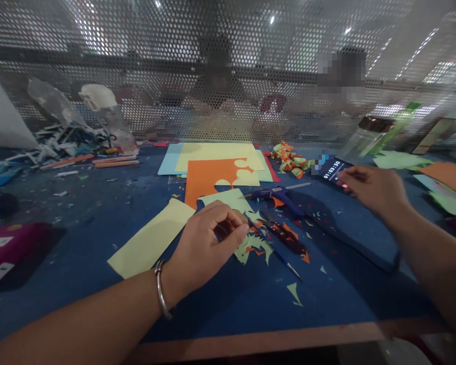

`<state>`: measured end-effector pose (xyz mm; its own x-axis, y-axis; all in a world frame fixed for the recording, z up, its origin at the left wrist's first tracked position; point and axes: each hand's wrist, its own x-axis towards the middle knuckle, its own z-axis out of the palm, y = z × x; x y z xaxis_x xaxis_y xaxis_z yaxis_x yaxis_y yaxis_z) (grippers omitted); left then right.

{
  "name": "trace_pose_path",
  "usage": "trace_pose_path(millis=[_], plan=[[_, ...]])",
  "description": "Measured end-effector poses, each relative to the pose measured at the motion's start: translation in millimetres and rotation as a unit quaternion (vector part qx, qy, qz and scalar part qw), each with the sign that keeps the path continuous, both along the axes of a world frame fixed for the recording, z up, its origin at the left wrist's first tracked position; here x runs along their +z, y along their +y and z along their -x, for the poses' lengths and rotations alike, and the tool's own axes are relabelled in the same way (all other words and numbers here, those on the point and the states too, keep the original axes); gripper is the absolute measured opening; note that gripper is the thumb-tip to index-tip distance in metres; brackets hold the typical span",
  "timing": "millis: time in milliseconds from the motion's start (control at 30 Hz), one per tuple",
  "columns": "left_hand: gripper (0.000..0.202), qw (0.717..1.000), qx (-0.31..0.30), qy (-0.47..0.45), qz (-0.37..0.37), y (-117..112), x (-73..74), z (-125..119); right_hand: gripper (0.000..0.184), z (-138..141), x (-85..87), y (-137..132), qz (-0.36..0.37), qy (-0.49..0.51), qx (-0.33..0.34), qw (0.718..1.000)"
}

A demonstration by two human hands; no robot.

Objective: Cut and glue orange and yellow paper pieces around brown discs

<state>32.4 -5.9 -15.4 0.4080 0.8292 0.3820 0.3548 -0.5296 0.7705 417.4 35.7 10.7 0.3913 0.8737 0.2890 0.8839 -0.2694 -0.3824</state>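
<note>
Loosely curled, my left hand (pixel 207 238) hovers over paper scraps, thumb and fingers apart and nothing visible between them. A silver bangle circles its wrist. My right hand (pixel 378 190) reaches to a phone (pixel 332 170) showing 01:03:30, fingertips at its screen. Under and beside my left hand lie a pale yellow paper strip (pixel 152 241), light green cut paper (pixel 231 198) and an orange sheet (pixel 205 177) with rounded cut-outs. A blue glue gun (pixel 279 195), dark red-handled scissors (pixel 285 235) and a thin blue brush-like tool (pixel 277 248) lie between my hands.
Behind the orange sheet sit stacked coloured papers (pixel 216 152) and small orange-and-green paper pieces (pixel 289 158). White scraps and a bottle (pixel 112 119) stand left; a glass jar (pixel 368 137) stands right. A magenta case (pixel 15 251) lies left. A perforated metal screen (pixel 155 61) rises behind.
</note>
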Motion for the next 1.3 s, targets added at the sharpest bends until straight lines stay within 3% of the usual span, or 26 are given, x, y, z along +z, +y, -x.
trace_pose_path(millis=[133,333,467,833,967,1133,1300], plan=[[0.013,1.000,-0.004,-0.006,0.000,0,-1.0,0,0.010,-37,5.2,-28,-0.036,-0.056,-0.102,0.993],[0.013,1.000,-0.001,0.005,-0.010,0,0.1,-1,0.060,-69,-4.4,-29,0.017,-0.137,-0.060,0.989],[0.013,1.000,0.001,0.012,-0.002,1,1.5,-1,0.073,-73,-15.8,-17,0.046,-0.164,-0.024,0.985],[0.012,1.000,-0.014,0.016,-0.007,4,-0.8,0,0.075,-76,-25.5,-4,0.079,-0.144,-0.016,0.986],[0.012,1.000,-0.020,0.015,0.002,4,-0.7,0,0.074,-71,-24.4,-19,0.092,-0.118,-0.031,0.988],[0.013,0.999,-0.026,0.022,0.008,3,-1.8,0,0.058,-75,-23.9,-44,0.095,-0.090,-0.032,0.991],[0.013,0.999,-0.027,0.018,0.017,3,-2.1,-1,0.062,-90,-29.8,-65,0.080,-0.100,-0.057,0.990]])
